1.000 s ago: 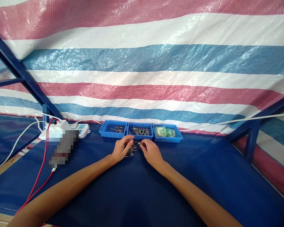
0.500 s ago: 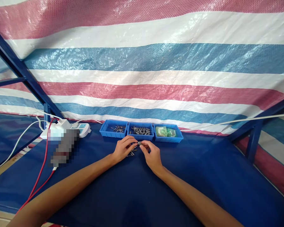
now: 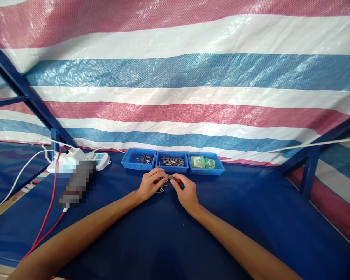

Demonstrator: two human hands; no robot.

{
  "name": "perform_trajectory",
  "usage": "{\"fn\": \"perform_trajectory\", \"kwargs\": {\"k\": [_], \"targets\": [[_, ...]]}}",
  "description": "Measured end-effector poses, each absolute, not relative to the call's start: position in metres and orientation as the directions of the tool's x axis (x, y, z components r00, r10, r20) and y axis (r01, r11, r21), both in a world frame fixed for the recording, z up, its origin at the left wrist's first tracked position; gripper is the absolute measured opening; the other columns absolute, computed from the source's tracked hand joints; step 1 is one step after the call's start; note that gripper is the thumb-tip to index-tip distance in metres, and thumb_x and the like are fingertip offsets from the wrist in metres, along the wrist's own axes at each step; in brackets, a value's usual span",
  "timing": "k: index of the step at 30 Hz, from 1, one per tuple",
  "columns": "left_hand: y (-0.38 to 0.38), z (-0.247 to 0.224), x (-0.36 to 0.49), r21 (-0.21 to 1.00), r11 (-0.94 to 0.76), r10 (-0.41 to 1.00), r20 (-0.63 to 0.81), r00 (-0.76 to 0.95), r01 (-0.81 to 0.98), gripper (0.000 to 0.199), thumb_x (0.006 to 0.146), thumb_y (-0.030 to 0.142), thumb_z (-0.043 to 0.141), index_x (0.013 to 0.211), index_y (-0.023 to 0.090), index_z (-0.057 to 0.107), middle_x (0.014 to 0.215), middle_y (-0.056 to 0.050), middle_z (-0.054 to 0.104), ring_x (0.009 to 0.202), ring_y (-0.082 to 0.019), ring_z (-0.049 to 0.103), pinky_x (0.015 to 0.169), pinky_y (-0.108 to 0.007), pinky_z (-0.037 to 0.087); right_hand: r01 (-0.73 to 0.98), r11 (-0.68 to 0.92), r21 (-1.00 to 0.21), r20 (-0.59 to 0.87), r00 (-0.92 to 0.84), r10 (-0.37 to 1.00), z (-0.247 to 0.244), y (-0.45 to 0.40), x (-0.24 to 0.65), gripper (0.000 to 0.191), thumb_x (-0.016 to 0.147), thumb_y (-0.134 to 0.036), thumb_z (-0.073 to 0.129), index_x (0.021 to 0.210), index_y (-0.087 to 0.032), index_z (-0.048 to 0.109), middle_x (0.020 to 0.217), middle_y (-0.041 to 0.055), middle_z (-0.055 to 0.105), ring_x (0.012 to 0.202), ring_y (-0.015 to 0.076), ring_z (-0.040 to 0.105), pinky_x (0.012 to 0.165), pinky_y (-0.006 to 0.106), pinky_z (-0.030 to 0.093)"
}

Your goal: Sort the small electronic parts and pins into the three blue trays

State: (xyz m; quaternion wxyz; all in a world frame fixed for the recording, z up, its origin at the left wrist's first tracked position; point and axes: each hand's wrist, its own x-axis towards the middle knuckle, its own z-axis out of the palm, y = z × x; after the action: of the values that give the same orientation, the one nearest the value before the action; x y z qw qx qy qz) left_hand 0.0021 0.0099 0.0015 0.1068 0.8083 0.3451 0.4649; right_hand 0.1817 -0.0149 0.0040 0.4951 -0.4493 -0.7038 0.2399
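My right hand [image 3: 187,191] pinches a small grey metal cylinder [image 3: 170,177] between thumb and fingertips. Close against its left end, my left hand [image 3: 150,184] has its fingers pressed together; whatever they hold is too small to make out. Several thin metal pins [image 3: 162,189] lie on the blue table beside the left fingertips. Behind the hands three blue trays stand in a row: the left tray [image 3: 134,166] holds thin pins, the middle tray [image 3: 172,169] grey cylinders, and the right tray [image 3: 207,171] green-and-clear packets.
A white power strip [image 3: 102,161] with plugs sits at the back left, near a blurred dark object [image 3: 80,182] with a red cable [image 3: 53,197]. Blue frame bars [image 3: 310,171] and a striped sheet [image 3: 175,70] enclose the blue table [image 3: 236,217].
The view has shifted slightly. Both hands stay close together, and the grey cylinder has tilted a little between the fingertips.
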Motion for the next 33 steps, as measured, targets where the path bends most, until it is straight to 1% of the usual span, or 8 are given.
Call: {"fn": "perform_trajectory", "kwargs": {"k": [8,16,20,25,33], "targets": [[0.0104,0.0003,0.0017,0.487,-0.741,0.653,0.681,0.330,0.463,0.015,0.089,0.028,0.054,0.090,0.016,0.063,0.091,-0.007,0.061,0.055,-0.006,0.048,0.053,-0.018,0.044,0.387,0.498,-0.776,0.492,-0.122,0.862,0.0062,-0.0155,0.1826,0.021,0.089,-0.029,0.050,0.103,-0.020,0.064,0.087,0.0050,0.067,0.072,0.0177,0.062,0.070,0.030,0.051],[0.0096,0.0029,0.0021,0.499,-0.740,0.658,0.674,0.334,0.452,0.010,0.087,0.023,0.056,0.088,0.016,0.062,0.091,-0.006,0.060,0.054,-0.005,0.047,0.053,-0.018,0.043,0.356,0.515,-0.779,0.518,-0.096,0.850,0.0045,-0.0157,0.1827,0.023,0.090,-0.026,0.050,0.106,-0.020,0.065,0.091,0.0051,0.067,0.076,0.0168,0.063,0.070,0.028,0.052],[0.0097,0.0015,0.0027,0.514,-0.732,0.667,0.672,0.321,0.447,0.010,0.086,0.024,0.058,0.091,0.015,0.061,0.090,-0.005,0.061,0.051,-0.004,0.045,0.053,-0.018,0.043,0.351,0.521,-0.778,0.518,-0.112,0.848,0.0033,-0.0151,0.1828,0.023,0.091,-0.027,0.050,0.105,-0.019,0.066,0.089,0.0059,0.068,0.076,0.0174,0.064,0.071,0.028,0.051],[0.0093,0.0032,0.0037,0.510,-0.733,0.667,0.668,0.329,0.450,0.016,0.087,0.025,0.058,0.099,0.016,0.061,0.092,-0.006,0.063,0.051,-0.004,0.045,0.051,-0.017,0.043,0.333,0.537,-0.775,0.523,-0.138,0.841,0.0023,-0.0145,0.1832,0.023,0.092,-0.028,0.048,0.104,-0.018,0.065,0.087,0.0064,0.068,0.074,0.0170,0.063,0.069,0.028,0.050],[0.0089,0.0057,0.0033,0.523,-0.731,0.674,0.651,0.348,0.438,0.016,0.087,0.027,0.058,0.098,0.016,0.062,0.093,-0.006,0.063,0.053,-0.005,0.046,0.052,-0.018,0.044,0.350,0.528,-0.774,0.505,-0.162,0.848,0.0013,-0.0132,0.1833,0.024,0.093,-0.028,0.045,0.103,-0.018,0.065,0.082,0.0057,0.065,0.070,0.0158,0.060,0.065,0.026,0.048]]}}
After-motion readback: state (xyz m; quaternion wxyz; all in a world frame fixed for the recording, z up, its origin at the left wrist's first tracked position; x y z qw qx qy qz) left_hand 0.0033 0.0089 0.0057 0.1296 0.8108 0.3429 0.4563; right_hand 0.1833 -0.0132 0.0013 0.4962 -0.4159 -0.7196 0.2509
